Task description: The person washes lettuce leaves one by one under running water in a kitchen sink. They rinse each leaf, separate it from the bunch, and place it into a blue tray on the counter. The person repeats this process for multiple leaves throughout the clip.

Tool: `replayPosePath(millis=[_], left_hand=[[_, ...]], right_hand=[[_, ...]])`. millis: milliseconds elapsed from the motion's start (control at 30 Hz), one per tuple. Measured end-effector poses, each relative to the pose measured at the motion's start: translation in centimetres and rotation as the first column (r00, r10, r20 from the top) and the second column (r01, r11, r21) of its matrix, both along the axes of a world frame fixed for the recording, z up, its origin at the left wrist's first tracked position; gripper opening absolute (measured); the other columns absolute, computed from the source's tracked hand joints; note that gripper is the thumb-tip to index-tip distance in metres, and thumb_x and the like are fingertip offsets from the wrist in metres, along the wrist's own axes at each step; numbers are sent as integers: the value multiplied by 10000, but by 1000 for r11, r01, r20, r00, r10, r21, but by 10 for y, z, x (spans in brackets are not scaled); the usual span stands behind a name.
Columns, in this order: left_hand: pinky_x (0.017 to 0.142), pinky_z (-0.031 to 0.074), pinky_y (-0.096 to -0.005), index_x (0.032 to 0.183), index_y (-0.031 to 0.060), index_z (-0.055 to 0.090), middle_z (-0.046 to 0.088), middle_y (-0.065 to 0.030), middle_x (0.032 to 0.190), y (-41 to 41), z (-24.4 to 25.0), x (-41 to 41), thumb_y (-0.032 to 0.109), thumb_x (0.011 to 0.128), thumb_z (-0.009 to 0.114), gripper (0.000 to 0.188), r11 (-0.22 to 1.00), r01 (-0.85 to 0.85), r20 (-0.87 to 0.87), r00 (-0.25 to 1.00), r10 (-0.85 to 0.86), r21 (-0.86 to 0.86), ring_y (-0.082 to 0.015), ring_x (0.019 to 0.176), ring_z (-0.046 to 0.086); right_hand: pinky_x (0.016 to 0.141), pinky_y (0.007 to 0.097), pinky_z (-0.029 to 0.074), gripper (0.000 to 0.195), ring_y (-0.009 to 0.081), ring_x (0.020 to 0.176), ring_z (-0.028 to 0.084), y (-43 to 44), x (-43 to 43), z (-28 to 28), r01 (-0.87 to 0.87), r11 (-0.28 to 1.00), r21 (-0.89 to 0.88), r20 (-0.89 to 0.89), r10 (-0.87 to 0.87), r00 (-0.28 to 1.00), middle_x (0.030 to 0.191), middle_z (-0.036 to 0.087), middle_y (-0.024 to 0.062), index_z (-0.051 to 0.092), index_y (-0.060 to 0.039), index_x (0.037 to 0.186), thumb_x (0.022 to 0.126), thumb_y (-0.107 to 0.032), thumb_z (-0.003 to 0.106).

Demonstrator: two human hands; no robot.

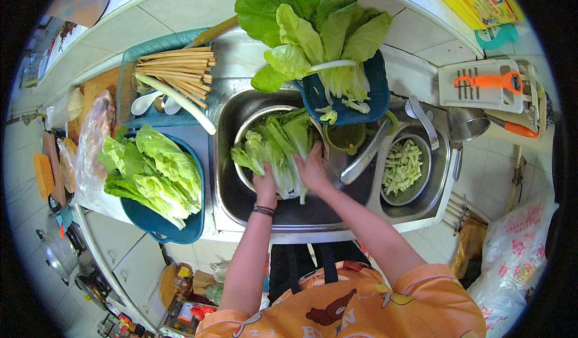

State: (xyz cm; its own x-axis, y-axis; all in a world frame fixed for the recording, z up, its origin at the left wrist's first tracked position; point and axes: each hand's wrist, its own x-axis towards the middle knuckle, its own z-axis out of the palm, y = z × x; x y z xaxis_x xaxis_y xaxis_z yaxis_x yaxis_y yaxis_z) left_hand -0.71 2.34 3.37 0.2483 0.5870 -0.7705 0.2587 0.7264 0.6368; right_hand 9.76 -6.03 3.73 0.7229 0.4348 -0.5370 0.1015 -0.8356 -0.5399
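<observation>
Both hands are in the large compartment of a stainless steel sink. My left hand grips the near left side of a bunch of leafy greens, white stalks pointing towards me. On the bunch's right side, my right hand closes around leaves and stalks; its fingertips are partly hidden. The bunch lies over a round metal basin, covering most of its inside. Just right of my right hand is the metal faucet. More greens fill a blue plastic basket to the left.
Behind the sink, a second blue basket holds tall greens. A strainer of cut green pieces sits in the small right compartment. Chopsticks and spoons lie in a teal tray. An orange peeler rests far right.
</observation>
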Motion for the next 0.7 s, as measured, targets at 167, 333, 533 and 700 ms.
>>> replayPosePath(millis=[167, 333, 533, 700], left_hand=[[756, 469, -441, 1019, -53, 546, 606, -264, 964, -3, -43, 17, 305, 882, 501, 385, 820, 507, -614, 745, -262, 265, -414, 886, 589], [710, 499, -445, 849, -2, 624, 622, -233, 794, -7, -25, 34, 233, 741, 607, 259, 656, 750, -877, 367, -310, 82, -390, 783, 618], [789, 467, -368, 1073, -38, 559, 597, -212, 1033, 12, -30, 8, 219, 809, 570, 369, 916, 383, -408, 860, -307, 119, -310, 934, 591], [828, 440, -332, 1227, -8, 450, 547, -116, 1136, 17, -11, 5, 446, 860, 545, 592, 943, 170, 8, 985, -174, -285, -198, 1016, 537]], right_hand=[[880, 436, 424, 605, 434, 1037, 494, 26, -9, -23, -89, 985, -151, 117, 107, 987, 1220, 413, 294, 332, 105, 1231, 835, -309, 526], [805, 421, 477, 504, 399, 1028, 525, 35, -4, -44, -241, 915, -324, 3, 256, 967, 1214, 442, 280, 459, 77, 1167, 790, -240, 563], [847, 360, 454, 521, 321, 1045, 536, 18, 9, -38, -107, 994, 27, -223, 110, 969, 1213, 473, 250, 375, 58, 1246, 832, -206, 548], [869, 316, 431, 595, 214, 1032, 529, 9, 6, -20, 483, 865, 133, -734, -242, 635, 1165, 514, 168, 331, 69, 1260, 831, -241, 603]])
